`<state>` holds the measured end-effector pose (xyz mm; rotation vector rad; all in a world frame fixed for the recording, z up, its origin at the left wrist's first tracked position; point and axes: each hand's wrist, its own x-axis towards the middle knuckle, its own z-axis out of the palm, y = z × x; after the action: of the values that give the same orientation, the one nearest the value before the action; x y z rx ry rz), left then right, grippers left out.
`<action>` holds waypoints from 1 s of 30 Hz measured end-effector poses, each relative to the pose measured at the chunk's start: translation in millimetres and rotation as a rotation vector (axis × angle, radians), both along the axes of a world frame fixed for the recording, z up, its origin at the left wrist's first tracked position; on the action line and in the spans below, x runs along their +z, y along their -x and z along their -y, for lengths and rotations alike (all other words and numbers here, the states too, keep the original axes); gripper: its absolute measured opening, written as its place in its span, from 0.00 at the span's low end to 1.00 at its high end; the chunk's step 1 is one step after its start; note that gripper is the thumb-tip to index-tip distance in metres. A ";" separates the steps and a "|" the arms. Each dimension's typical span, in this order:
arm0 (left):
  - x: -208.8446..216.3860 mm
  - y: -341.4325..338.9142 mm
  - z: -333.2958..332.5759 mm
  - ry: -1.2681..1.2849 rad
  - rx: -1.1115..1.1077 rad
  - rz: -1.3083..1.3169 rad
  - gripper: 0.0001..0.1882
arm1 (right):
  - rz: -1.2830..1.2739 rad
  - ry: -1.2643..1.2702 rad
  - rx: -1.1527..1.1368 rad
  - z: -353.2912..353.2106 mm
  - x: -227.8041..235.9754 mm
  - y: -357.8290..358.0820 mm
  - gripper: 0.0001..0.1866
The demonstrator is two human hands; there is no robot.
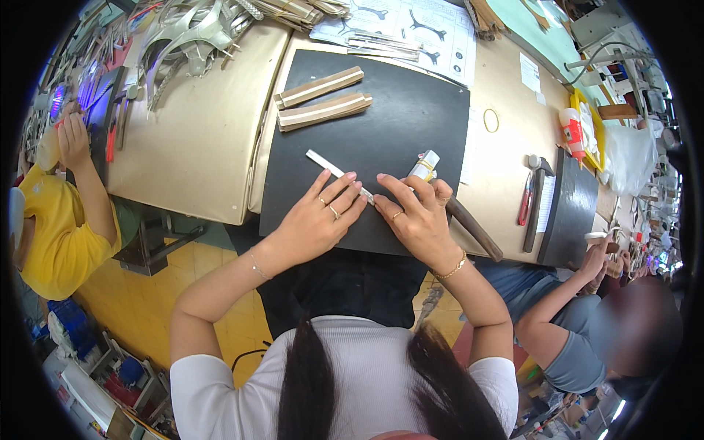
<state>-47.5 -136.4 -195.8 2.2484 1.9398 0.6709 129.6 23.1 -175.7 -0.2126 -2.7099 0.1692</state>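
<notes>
A thin white-silver strip [326, 163] lies slantwise on a black work mat [315, 92]. My left hand [312, 220] rests flat with fingers spread, its fingertips on the strip's near part. At the strip's near end is the thumb of my right hand [422, 220], whose other fingers are apart and slightly bent. A hammer [473, 229] with a dark wooden handle lies partly beneath my right hand. Its silver head [425, 163], with a yellow band around it, shows beyond the fingers. Two bundles of brown and white strips [323, 86] lie farther up the mat.
Printed sheets [447, 55] with loose metal strips [385, 45] lie at the back. Metal frame parts [194, 37] are piled far left. At right are another hammer [537, 198], red pliers [525, 202], a red-and-white bottle [572, 132] and a yellow tray [600, 132]. People sit on both sides.
</notes>
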 end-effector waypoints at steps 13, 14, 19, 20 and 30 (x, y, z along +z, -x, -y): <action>1.3 10.4 -5.5 0.003 -0.073 -0.062 0.25 | -0.019 0.074 -0.075 3.3 -6.7 7.3 0.08; 1.1 10.0 -5.5 0.005 -0.071 -0.068 0.25 | -0.026 0.105 -0.117 6.4 -7.7 7.5 0.09; 1.5 12.8 -5.4 0.001 -0.077 -0.041 0.26 | -0.021 0.153 -0.231 15.4 -9.5 3.1 0.09; 1.4 14.1 -5.5 0.000 -0.082 -0.031 0.26 | -0.044 0.164 -0.245 15.6 -8.2 -0.3 0.09; 4.3 -11.0 -0.9 -0.027 0.097 0.006 0.29 | -0.081 0.274 -0.348 35.7 -13.3 -1.9 0.12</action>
<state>-36.5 -135.5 -191.5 2.1760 2.0606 0.7181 131.5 -12.6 -189.0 -0.7332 -2.5137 0.4339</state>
